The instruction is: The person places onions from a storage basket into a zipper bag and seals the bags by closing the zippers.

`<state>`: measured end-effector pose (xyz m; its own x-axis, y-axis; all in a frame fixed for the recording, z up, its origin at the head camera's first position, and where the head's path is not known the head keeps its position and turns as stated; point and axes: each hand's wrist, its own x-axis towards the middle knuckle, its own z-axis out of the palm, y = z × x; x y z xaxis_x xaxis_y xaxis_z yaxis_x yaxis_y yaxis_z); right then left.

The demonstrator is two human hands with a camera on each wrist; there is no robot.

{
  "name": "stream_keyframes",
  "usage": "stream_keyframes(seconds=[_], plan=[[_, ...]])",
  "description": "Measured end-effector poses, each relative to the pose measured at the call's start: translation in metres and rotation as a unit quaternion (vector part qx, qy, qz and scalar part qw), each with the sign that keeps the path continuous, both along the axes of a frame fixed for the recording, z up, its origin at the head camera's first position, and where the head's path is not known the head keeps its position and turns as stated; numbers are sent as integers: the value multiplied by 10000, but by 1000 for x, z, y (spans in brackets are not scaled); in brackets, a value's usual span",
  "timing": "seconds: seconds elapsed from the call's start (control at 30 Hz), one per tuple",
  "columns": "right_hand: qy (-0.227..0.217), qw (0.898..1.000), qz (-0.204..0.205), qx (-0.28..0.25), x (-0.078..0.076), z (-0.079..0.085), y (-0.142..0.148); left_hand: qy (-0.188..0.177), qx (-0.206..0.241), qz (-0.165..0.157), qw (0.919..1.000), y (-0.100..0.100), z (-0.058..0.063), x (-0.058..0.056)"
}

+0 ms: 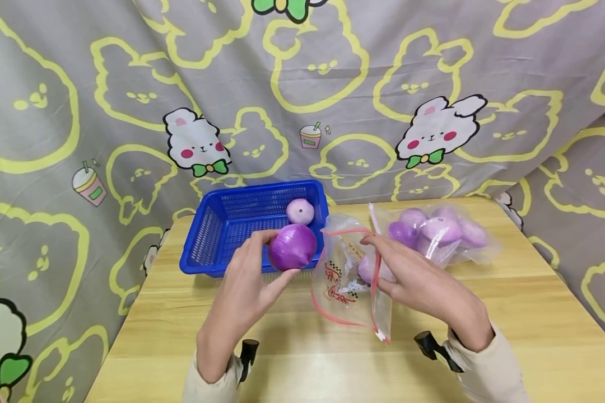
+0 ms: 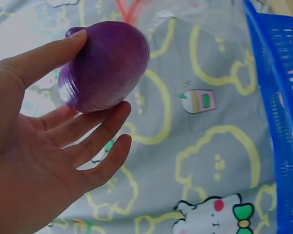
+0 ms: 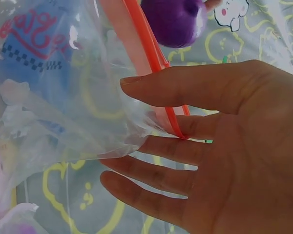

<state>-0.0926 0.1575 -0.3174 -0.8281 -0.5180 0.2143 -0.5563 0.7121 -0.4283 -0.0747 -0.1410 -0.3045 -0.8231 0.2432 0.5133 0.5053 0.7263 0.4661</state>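
Note:
My left hand (image 1: 249, 280) grips a purple onion (image 1: 293, 247) between thumb and fingers, in front of the blue basket. In the left wrist view the onion (image 2: 107, 66) sits between the thumb and the fingertips. My right hand (image 1: 415, 274) pinches the edge of a clear zip bag (image 1: 340, 305) with a red rim and red print. The bag's mouth gapes toward the left hand, and a paler onion (image 1: 367, 270) shows inside it. In the right wrist view the thumb lies over the bag's red zip edge (image 3: 154, 58), with fingers behind it.
A blue plastic basket (image 1: 194, 246) stands at the back left of the wooden table (image 1: 181, 330), with one pale purple onion (image 1: 299, 211) in it. Another clear bag (image 1: 484, 254) holding several onions lies at the back right. A patterned curtain (image 1: 343, 84) hangs behind the table.

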Motion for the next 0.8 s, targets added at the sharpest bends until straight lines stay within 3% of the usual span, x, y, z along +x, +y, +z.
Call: stream_keyframes(seconds=[0.1, 0.23, 0.43, 0.57, 0.8], plan=[[50, 10000, -3, -71, 0, -5, 2, 249, -58, -123, 9996, 3, 4, 7], [201, 9997, 42, -146, -1, -10, 2, 672, -133, -543, 9962, 12, 6, 15], [346, 9992, 95, -200, -3, -9, 1, 794, -339, -1094, 9902, 31, 0, 17], [356, 9991, 46, -216, -3, -7, 1, 764, -631, -1123, 9887, 41, -10, 15], [396, 9988, -110, -260, 1, -3, 4, 1030, -1477, -643, 9815, 54, -21, 11]])
